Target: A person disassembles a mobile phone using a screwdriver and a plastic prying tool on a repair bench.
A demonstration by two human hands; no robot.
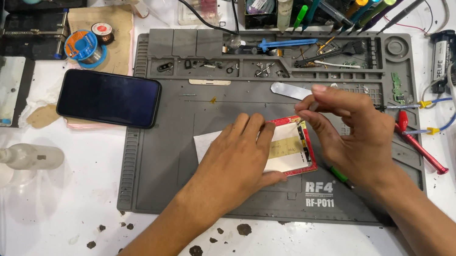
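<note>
Cluttered white bench space surrounds the grey silicone repair mat [177, 138] under your hands, with a dark smartphone [108, 97] lying face up well left of your fingers. Your left hand [234, 163] lies flat, fingers together, pressing on a white sheet over the red-edged phone back cover [298, 152]. Your right hand [344, 132] hovers just beyond the cover's far edge, thumb and forefinger pinched together; what they grip is too small to tell.

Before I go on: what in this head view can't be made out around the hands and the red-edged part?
- Red-edged part: its left side is hidden under the left hand.
- Right hand: fingertips pinch something too small to identify.
- White paper: mostly covered by the left hand.
- Small parts in the grey mat tray: too small.
</note>
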